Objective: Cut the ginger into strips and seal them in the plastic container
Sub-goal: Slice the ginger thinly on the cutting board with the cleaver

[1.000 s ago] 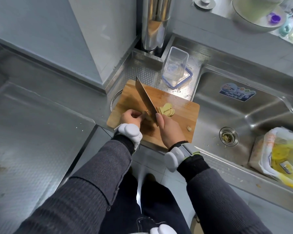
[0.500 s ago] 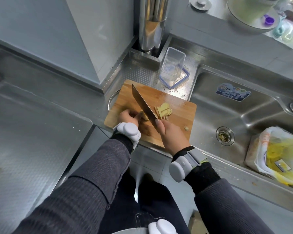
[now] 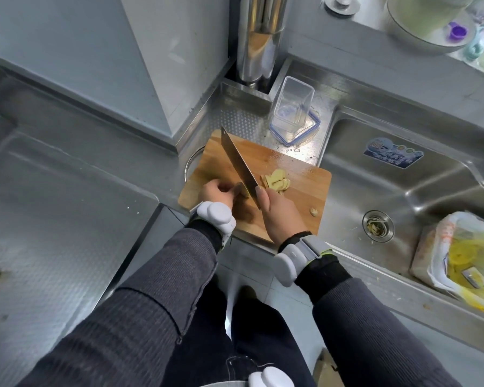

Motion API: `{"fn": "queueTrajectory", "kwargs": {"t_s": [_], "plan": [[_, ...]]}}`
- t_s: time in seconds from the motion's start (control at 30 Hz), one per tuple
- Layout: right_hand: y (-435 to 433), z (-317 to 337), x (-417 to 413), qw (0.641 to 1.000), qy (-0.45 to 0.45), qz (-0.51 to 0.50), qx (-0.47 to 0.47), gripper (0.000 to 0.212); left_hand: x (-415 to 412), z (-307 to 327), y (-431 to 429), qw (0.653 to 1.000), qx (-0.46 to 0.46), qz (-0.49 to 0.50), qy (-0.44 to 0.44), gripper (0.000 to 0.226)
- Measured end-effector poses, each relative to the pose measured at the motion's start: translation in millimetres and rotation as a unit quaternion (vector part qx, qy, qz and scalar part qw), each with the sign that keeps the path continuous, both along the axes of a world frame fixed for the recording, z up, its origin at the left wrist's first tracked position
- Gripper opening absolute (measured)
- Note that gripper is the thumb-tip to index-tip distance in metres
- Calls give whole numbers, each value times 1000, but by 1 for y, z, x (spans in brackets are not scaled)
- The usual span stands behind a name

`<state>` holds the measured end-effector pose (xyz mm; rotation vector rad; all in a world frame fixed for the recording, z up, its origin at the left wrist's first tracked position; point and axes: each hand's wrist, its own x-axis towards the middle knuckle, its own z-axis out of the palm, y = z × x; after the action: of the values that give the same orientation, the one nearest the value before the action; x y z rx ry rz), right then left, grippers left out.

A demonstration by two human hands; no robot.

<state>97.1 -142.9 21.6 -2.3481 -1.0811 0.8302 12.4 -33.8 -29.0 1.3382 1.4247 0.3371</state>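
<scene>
ginger slices (image 3: 275, 181) piled mid cutting board (image 3: 299, 174), right of the knife (image 3: 239, 163); likely light, stiff, damp-slick, so pin from above. left hand (image 3: 217, 192) pinches a ginger piece (image 3: 246, 193) at the blade, right hand (image 3: 277, 216) clamps the knife handle. plastic container (image 3: 292, 107) stands open behind the board

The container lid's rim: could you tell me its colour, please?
The lid rim is blue; head view.
</scene>
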Motion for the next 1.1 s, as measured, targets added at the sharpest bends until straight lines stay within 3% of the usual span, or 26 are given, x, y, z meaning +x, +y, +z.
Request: {"fn": "queueTrajectory", "kwargs": {"t_s": [0.5,1.1], "plan": [[-17,11,-3,1000,-17,12,-11,55,-2,4,-3,999,-20,12,-48,18],[-15,6,-12,1000,17,-22,8,55,-1,1,0,1000,-18,2,-22,11]]}}
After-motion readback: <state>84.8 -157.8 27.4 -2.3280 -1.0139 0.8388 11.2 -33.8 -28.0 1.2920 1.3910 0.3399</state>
